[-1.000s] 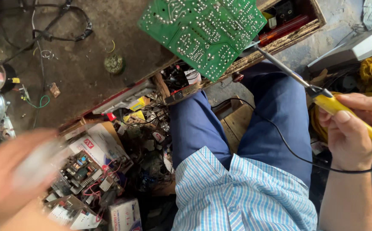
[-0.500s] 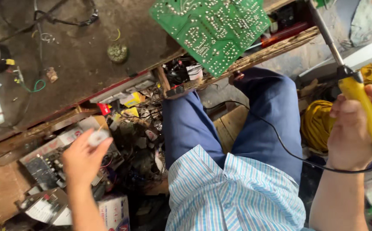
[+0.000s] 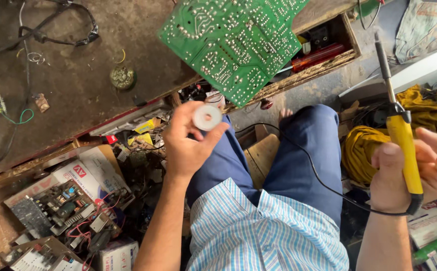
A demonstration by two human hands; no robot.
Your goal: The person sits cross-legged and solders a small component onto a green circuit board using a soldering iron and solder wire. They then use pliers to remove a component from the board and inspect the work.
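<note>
Raised from the cluttered shelf, left hand (image 3: 191, 145) now pinches a small white spool (image 3: 207, 117) just below the green circuit board (image 3: 233, 42); right hand (image 3: 412, 170) grips a yellow-handled soldering iron (image 3: 398, 125), its shaft upright, farther from the board.

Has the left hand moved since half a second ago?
Yes. The left hand has risen from the cluttered box of electronic parts toward the green circuit board, now holding a small white round spool just below the board's edge.
</note>
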